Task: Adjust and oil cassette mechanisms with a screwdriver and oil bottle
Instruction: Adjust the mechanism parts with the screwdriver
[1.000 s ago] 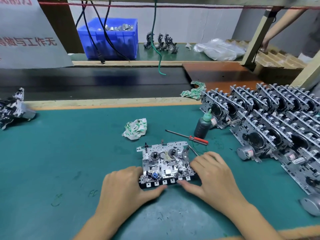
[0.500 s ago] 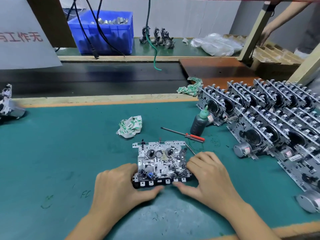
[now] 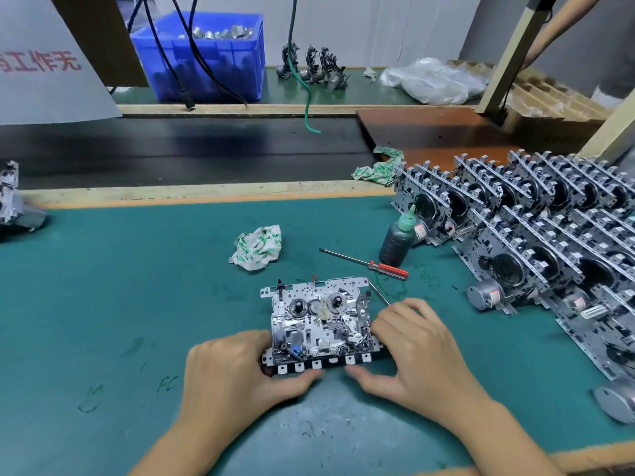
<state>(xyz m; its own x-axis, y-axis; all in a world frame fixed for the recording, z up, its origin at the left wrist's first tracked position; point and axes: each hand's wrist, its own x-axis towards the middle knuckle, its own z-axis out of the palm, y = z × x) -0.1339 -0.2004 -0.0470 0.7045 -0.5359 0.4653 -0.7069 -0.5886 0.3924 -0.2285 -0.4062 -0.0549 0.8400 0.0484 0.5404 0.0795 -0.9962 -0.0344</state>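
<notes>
A: What surface is seen, and what room?

B: A green mat is laid over a bench with a wooden front edge. Behind it a dark conveyor belt is seen, and beyond that a second bench on which a blue crate of metal parts is set. Black cables are hung down in front of the crate.

A: Where is the task's thing?

B: A cassette mechanism is laid flat on the mat, near the front edge. Its long axis is run left to right; its row of black keys is turned toward the person, its two reel hubs toward the belt.

A: And the hands?

B: The mechanism is gripped at both ends. The left hand is curled round the near left corner, thumb laid under the keys. The right hand is curled over the right end, thumb stretched toward the key row.

A: The tools?

B: A screwdriver with a red handle is laid just behind the mechanism, tip pointed left and away. An oil bottle with a green nozzle is stood upright just beside the handle.

A: Room for moving?

B: Open mat is seen to the left, with only a crumpled rag behind. The right side is crowded by leaning rows of stacked mechanisms.
</notes>
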